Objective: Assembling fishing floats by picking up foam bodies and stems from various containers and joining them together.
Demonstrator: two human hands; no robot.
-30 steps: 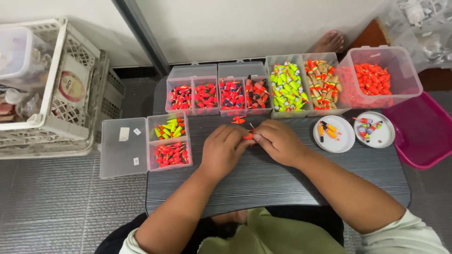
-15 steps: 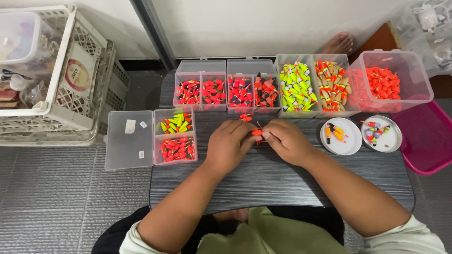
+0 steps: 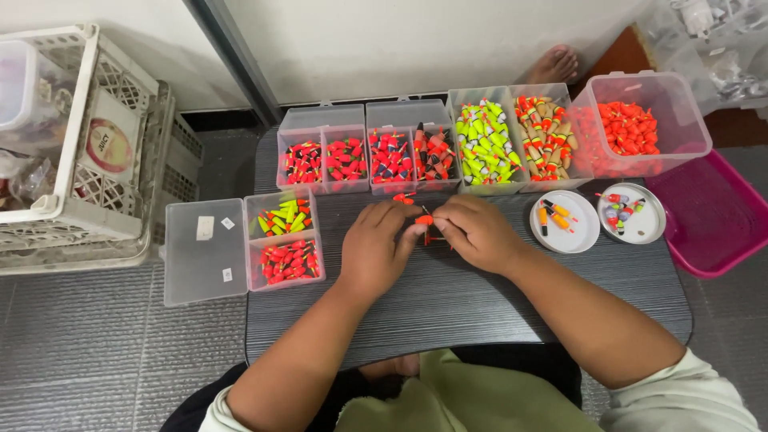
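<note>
My left hand (image 3: 378,244) and my right hand (image 3: 474,230) meet over the middle of a small dark table (image 3: 456,296). Between their fingertips they pinch a small orange fishing float (image 3: 423,220) with a thin stem. Another orange float (image 3: 404,198) lies on the table just beyond my left hand. Right behind the hands stands a row of clear compartment boxes (image 3: 364,148) filled with red, black and orange floats.
A clear box (image 3: 282,238) with open lid holds yellow and red floats at the left. Boxes of yellow-green floats (image 3: 482,144), a tub of orange ones (image 3: 640,128), two white lids (image 3: 564,222) and a magenta tray (image 3: 712,220) sit right. White crates (image 3: 88,152) stand left; a bare foot (image 3: 552,64) beyond.
The view has shifted slightly. My hands stay together over the table centre, fingers working the same orange float; nothing else has moved.
</note>
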